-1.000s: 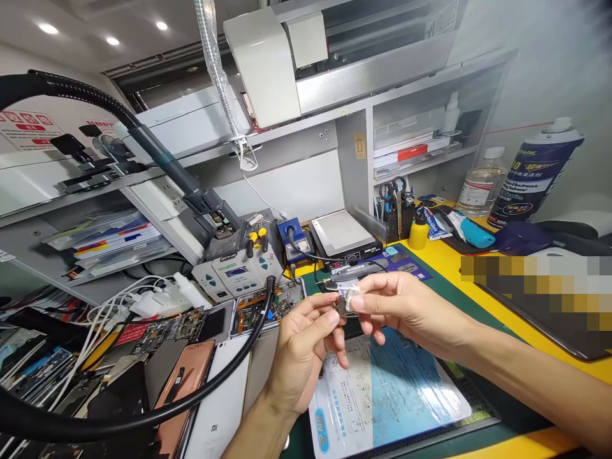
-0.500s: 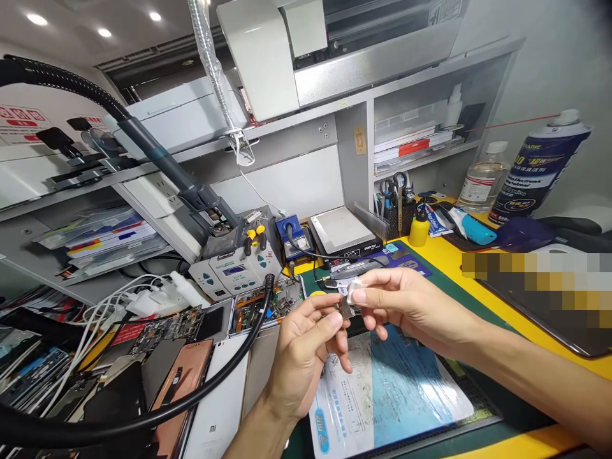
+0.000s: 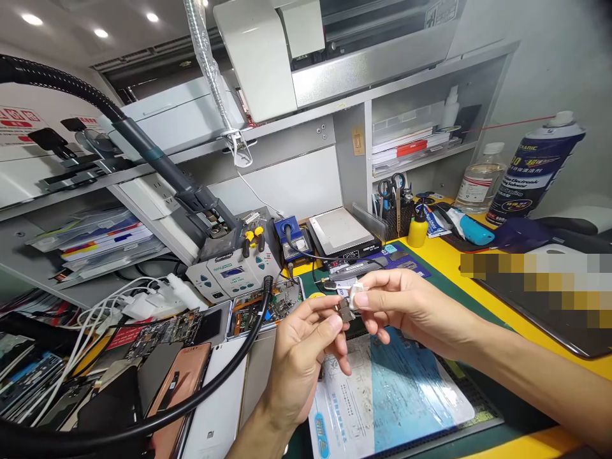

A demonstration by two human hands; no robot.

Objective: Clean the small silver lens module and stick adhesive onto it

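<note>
Both hands meet above the work mat. My left hand (image 3: 306, 347) pinches a small dark metallic piece (image 3: 345, 310) between thumb and fingers; its exact kind is too small to make out. Between the thumb and forefinger of my right hand (image 3: 399, 303) is a crumpled white wipe (image 3: 356, 294), held against or very close to the upper edge of that piece. Under the hands lies a blue and white printed pad (image 3: 406, 395) on the green mat (image 3: 497, 370). My fingertips partly hide both held things.
Phones, including a white phone (image 3: 217, 395), and circuit boards (image 3: 165, 331) crowd the left. A black hose (image 3: 210, 392) loops across them. Behind stand a soldering station (image 3: 234, 271) and a flat hot plate (image 3: 342, 233). A spray can (image 3: 535, 172) and bottle (image 3: 480, 182) stand at the right.
The wipe has shifted slightly against the metallic piece, so more of the piece shows between my fingers. Both grips stay the same; the camera view has moved a little.
</note>
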